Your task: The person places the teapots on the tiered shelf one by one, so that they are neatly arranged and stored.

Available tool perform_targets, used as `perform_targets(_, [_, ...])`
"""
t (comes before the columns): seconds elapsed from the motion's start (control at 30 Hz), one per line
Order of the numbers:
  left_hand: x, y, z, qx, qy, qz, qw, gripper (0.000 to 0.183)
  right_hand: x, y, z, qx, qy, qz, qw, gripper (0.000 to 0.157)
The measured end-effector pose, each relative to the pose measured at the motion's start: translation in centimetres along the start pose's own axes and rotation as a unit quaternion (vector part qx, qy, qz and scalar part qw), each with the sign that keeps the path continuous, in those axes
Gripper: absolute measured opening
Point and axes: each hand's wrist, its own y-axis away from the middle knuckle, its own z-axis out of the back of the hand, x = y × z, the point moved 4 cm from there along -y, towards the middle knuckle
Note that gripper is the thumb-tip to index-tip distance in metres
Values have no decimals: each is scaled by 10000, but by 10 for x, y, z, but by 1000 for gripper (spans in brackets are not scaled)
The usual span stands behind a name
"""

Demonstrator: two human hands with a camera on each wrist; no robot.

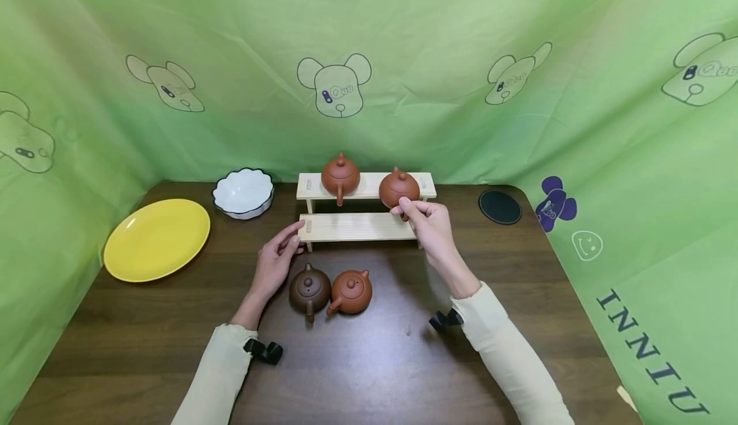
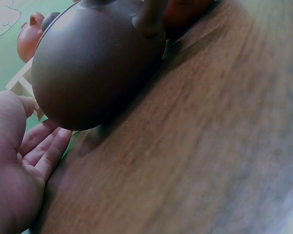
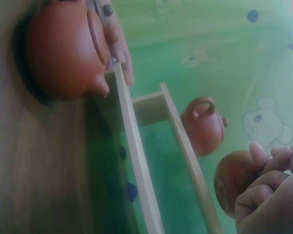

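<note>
In the head view my right hand [image 1: 432, 226] pinches the handle of a reddish-brown clay teapot [image 1: 399, 186] at the right of the upper tier of a pale wooden two-tier stand [image 1: 363, 226]. The right wrist view shows this teapot's [image 3: 229, 180] underside; whether it touches the plank I cannot tell. My left hand [image 1: 273, 261] has its fingers extended at the lower tier's left end. A second reddish teapot [image 1: 340, 175] sits on the upper tier's left. In front of the stand are a dark brown teapot [image 1: 309, 289] and an orange-brown teapot [image 1: 352, 291], side by side.
A yellow oval plate [image 1: 157, 240] lies at the left of the wooden table [image 1: 369, 374]. Behind it stands a white scalloped bowl [image 1: 243, 192] with a dark rim. A black round coaster [image 1: 500, 207] is at the back right. Green printed cloth [image 1: 403, 117] surrounds the table.
</note>
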Motion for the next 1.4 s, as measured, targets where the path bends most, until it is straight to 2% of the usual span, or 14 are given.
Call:
perform_targets(0.13, [-7, 0, -2, -103, -135, 56, 9998, 37, 0, -10, -1, -101, 92, 234, 9996, 35])
perform_targets(0.23, [-13, 1, -4, -100, -345, 259, 9990, 38, -1, -16, -2, -189, 177, 324, 9991, 40])
perform_targets(0.37, [-19, 3, -5, -35, -461, 416, 9981, 39, -5, -22, -3, -285, 221, 361, 9987, 39])
perform_targets(0.6, [-10, 1, -2, -55, -182, 119, 9997, 38, -7, -30, -8, -280, 273, 371, 9985, 39])
perform_targets(0.73, [-3, -1, -1, 7, -227, 89, 9997, 39, -7, -33, -9, -293, 308, 376, 9984, 40])
perform_targets(1.0, [-18, 3, -4, -68, -462, 321, 9984, 38, -6, -39, -11, -280, 393, 375, 9981, 39])
perform_targets(1.2, [-13, 3, -2, -31, -354, 155, 9992, 38, -9, -40, -11, -249, 365, 309, 9985, 40])
perform_targets(1.4, [-17, 4, -4, -55, -469, 313, 9984, 38, -10, -40, -10, -231, 229, 368, 9988, 44])
